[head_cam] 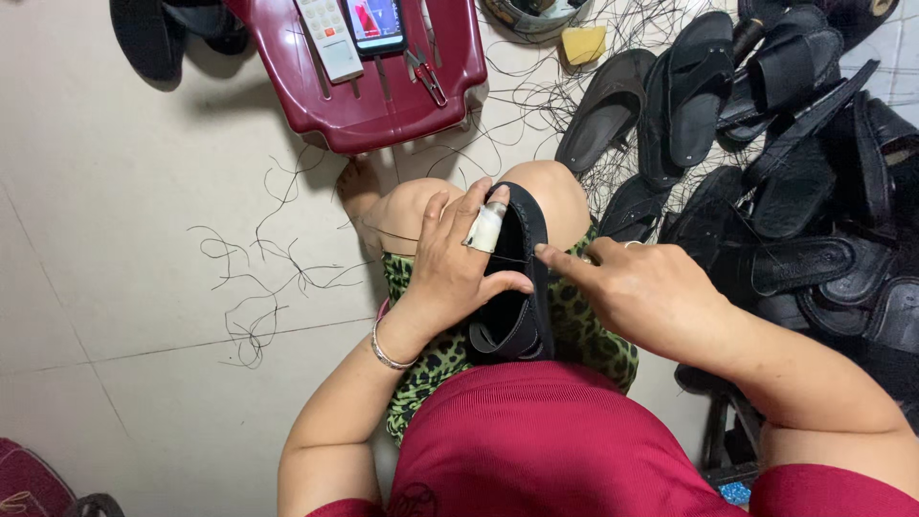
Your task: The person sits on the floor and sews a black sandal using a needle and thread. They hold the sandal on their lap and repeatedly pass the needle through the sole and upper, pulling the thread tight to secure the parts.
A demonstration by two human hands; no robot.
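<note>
While the left hand (450,273) clamps the black sandal (517,287) on the knee, fingers spread over it, the right hand (637,287) at 3 o'clock pinches thread; it looks light, bendy, best gripped by its rim

A single head-worn view looks steeply down from above the seated person, close over the lap and knees. The tiled floor (144,239) fills the 9 o'clock side, a red plastic stool (383,105) lies toward 12 o'clock, and a pile of black sandals (795,172) spreads from 1 to 3 o'clock.
</note>
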